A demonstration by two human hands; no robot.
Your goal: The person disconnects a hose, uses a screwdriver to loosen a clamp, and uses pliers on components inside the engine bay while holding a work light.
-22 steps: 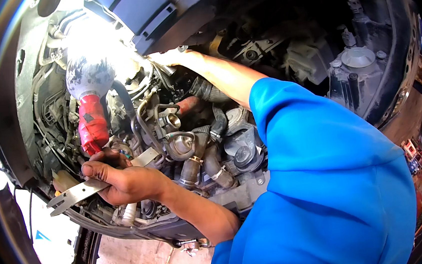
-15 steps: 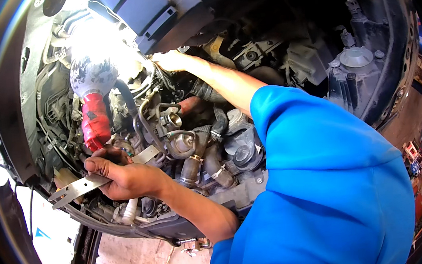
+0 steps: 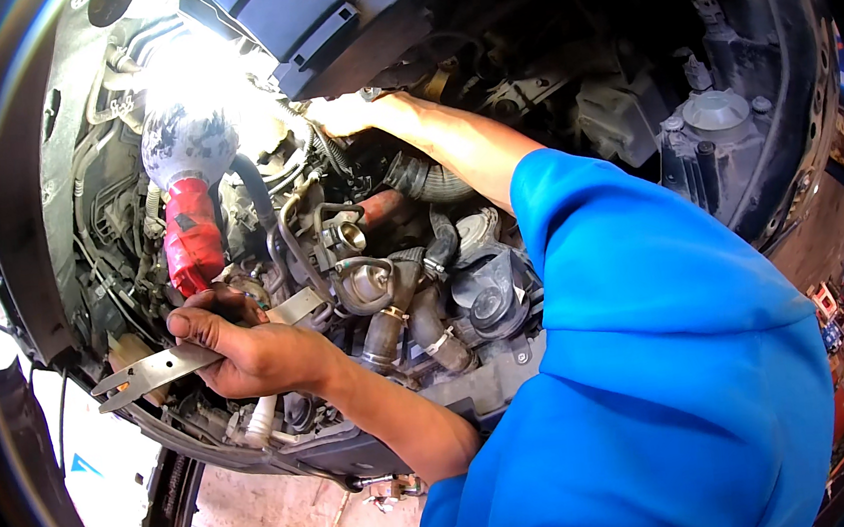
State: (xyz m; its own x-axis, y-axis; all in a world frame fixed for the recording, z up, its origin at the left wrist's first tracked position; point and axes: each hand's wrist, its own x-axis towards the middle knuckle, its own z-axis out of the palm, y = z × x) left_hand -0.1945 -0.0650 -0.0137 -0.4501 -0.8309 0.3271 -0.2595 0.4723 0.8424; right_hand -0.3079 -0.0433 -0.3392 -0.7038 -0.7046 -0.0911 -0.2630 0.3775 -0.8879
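Note:
My left hand [image 3: 249, 354] is closed around a flat metal bar [image 3: 161, 375] with a forked end. The fork sticks out to the left, and the bar's other end shows beyond my fingers. Just above these fingers is the red-wrapped handle [image 3: 192, 238] of a glowing work lamp [image 3: 188, 143]; whether they grip it too, I cannot tell. My right hand [image 3: 347, 115] reaches into the far part of the engine bay, beneath a dark plastic box [image 3: 321, 26]. Glare and the parts around it hide its fingers. Hoses and wires [image 3: 317, 152] lie close by it.
Between my arms are metal pipes [image 3: 289, 240], a ribbed hose [image 3: 425, 178] and a round black part [image 3: 491, 306]. A strut mount [image 3: 715, 115] stands at the right. The car's front edge [image 3: 339, 456] curves below my left forearm.
The dark plastic box has shifted and tilted slightly. My right arm and blue sleeve have moved a little to the right. My left hand with the metal bar is almost unmoved.

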